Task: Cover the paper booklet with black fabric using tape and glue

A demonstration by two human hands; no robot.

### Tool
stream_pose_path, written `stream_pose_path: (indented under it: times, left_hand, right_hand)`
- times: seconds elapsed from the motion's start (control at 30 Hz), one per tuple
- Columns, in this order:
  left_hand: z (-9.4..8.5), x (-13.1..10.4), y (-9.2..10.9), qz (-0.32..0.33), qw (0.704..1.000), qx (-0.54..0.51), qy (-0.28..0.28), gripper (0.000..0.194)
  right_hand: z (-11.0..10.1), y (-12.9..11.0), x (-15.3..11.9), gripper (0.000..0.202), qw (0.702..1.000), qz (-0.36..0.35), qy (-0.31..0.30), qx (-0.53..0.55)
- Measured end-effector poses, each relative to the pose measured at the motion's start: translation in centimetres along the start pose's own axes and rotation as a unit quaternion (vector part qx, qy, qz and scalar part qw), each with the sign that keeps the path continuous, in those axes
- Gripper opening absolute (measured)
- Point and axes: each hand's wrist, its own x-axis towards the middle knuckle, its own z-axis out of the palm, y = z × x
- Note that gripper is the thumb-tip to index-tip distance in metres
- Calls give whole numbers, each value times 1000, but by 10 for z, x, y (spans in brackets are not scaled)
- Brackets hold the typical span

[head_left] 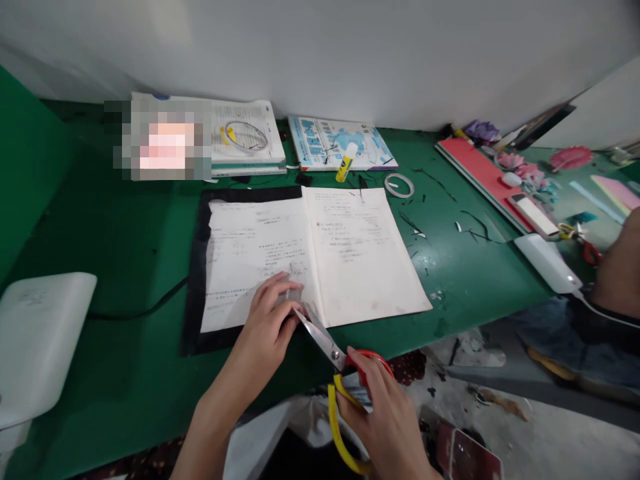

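Observation:
An open booklet [367, 267] with printed pages lies on the green table, a black sheet [193, 300] under its left side. My left hand [275, 310] is over the lower left page, its fingers pinching a small clear piece [295, 293] that looks like film or tape. My right hand [383, 407] grips scissors [323, 340] with one red and one yellow handle. The blade tips reach the fingertips of my left hand, near the booklet's lower edge. Whether the blades touch the clear piece is hard to tell.
Behind the booklet are stacked books [250, 143], a blue-white book [325, 147], a glue stick [347, 162] and a tape roll [399, 186]. Black scraps lie to the right, near a red folder [480, 177] and a white device [547, 263]. Another person's arm [620, 273] is at the right edge.

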Motion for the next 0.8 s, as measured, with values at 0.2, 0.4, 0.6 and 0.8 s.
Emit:
stream_pose_path:
  times: [0.2,0.4,0.6,0.8]
  left_hand:
    - [1,0,-1,-1,1000,1,1,17]
    - [0,0,0,-2,1000,-7,7,16]
    - [1,0,-1,-1,1000,-3,6,17]
    - [1,1,-1,-2,1000,-2,8,17]
  right_hand:
    - [2,2,1,36,1000,-5,5,-13]
    - [1,3,3,37,1000,-12,13,-7]
    - [2,4,2,37,1000,-17,13,-5]
    - [1,4,4,35,1000,-22,22,0]
